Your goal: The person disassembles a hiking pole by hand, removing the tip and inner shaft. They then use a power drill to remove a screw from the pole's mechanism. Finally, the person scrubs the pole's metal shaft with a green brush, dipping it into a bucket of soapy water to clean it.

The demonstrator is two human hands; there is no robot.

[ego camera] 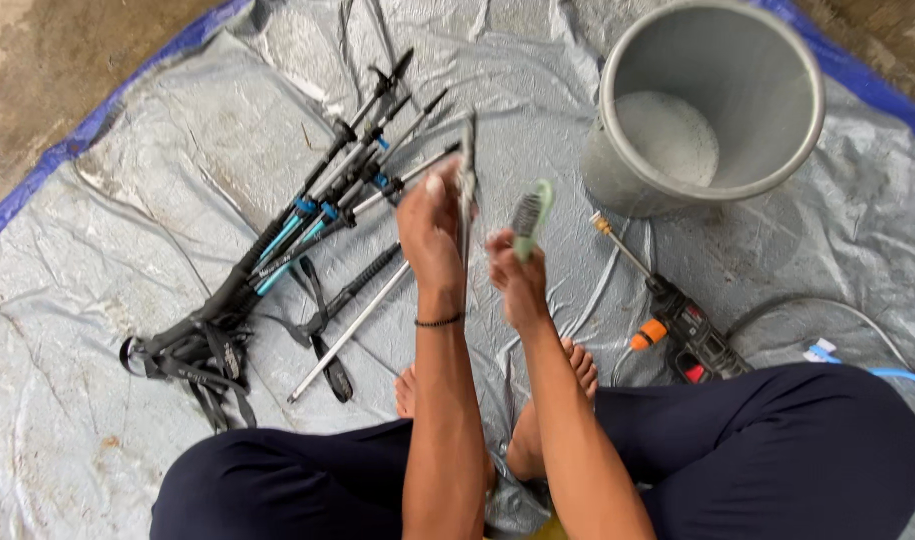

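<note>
While sitting cross-legged on the grey tarp, we're clamping our left hand on a pole section, upright for scrubbing; right hand is gripping a green brush against it. Bucket is waiting near the tarp's far edge, spare poles bundled left.

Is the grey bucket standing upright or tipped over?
Upright. The grey bucket stands on the tarp with its round open mouth facing the camera, and its pale bottom shows inside.

grey tarp, bare concrete floor
</note>
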